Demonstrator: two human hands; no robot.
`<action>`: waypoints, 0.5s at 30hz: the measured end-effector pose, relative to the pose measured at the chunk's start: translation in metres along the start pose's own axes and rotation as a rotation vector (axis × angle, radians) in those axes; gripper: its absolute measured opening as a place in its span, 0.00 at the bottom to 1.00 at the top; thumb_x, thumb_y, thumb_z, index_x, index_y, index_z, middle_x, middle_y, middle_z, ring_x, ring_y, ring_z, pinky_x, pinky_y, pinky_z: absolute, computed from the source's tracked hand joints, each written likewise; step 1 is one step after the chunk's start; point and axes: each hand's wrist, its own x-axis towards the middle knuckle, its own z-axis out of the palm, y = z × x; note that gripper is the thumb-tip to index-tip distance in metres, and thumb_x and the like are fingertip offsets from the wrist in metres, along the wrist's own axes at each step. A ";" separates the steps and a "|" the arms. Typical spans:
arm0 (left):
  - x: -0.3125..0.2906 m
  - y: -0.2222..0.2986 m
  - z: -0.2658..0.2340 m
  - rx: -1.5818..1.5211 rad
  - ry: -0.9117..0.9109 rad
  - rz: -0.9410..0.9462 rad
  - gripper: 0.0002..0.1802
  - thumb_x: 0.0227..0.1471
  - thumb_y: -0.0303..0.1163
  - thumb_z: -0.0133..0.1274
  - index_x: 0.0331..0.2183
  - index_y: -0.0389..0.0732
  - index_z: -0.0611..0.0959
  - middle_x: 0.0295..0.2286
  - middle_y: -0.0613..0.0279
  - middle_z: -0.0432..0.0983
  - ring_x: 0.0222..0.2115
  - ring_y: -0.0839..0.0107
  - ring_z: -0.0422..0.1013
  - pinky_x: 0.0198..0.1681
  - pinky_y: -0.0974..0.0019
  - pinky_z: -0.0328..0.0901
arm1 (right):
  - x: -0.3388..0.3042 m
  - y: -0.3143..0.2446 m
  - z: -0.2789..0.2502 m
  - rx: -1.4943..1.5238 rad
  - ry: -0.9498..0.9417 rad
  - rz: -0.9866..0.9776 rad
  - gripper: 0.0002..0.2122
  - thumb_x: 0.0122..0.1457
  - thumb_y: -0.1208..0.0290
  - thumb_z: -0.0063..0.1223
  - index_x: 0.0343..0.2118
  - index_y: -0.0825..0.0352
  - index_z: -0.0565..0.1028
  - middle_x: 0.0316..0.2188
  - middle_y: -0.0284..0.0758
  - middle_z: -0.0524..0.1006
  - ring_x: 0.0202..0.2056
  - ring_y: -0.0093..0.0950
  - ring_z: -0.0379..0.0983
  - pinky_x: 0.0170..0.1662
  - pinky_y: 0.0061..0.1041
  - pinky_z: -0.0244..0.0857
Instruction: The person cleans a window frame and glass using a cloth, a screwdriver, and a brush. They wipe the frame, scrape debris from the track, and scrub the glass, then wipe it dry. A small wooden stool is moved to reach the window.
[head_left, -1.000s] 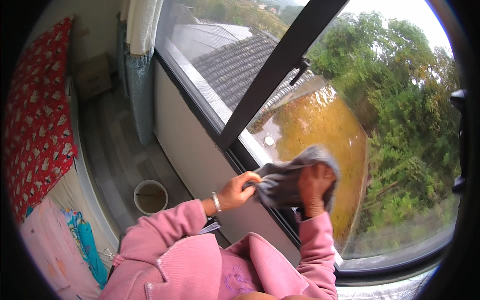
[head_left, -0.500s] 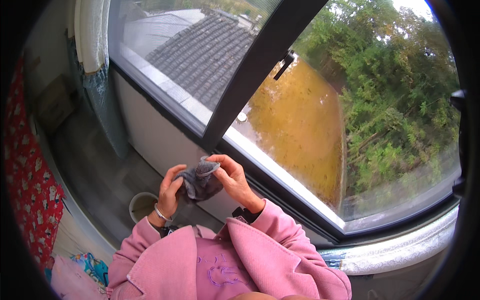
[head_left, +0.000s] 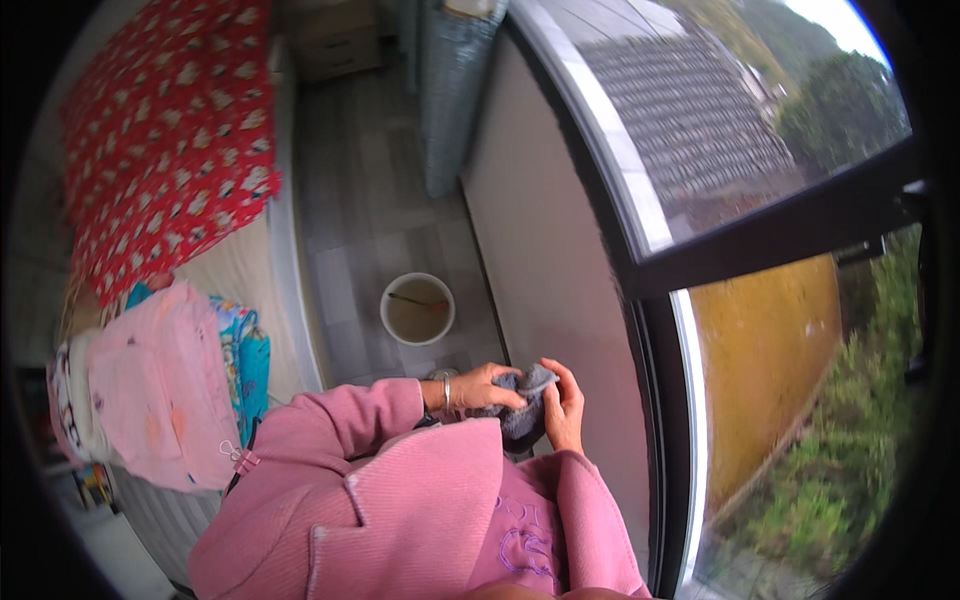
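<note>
A grey cloth point(head_left: 521, 418), bunched up, is held between my two hands in front of my chest. My left hand point(head_left: 484, 389), with a silver bangle at the wrist, grips the cloth's left side with bent fingers. On the other side, my right hand point(head_left: 565, 408) pinches the cloth's upper edge between thumb and fingers. The cloth's lower part looks darker and hangs below the fingers. Beyond my left hand, a white bucket point(head_left: 384, 322) stands on the floor with murky liquid and a thin stick-like object in it.
A window with a dark frame point(head_left: 655, 400) runs along my right, above a pale wall point(head_left: 540, 220). On the left is a bed with a red patterned cover point(head_left: 190, 130) and folded pink bedding point(head_left: 155, 385). A blue-grey curtain point(head_left: 455, 110) hangs ahead, near a drawer cabinet point(head_left: 340, 50).
My view has swung left, so the bucket, bed and floor show more fully and the window sits farther right. Both hands still hold the grey cloth, now closer together.
</note>
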 end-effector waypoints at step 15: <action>-0.128 -0.148 0.133 -0.570 0.606 0.296 0.25 0.48 0.32 0.61 0.49 0.37 0.78 0.37 0.64 0.79 0.41 0.76 0.72 0.47 0.66 0.67 | -0.111 0.091 -0.032 -0.019 -0.985 0.383 0.13 0.60 0.75 0.57 0.47 0.69 0.76 0.40 0.33 0.81 0.41 0.24 0.76 0.49 0.28 0.68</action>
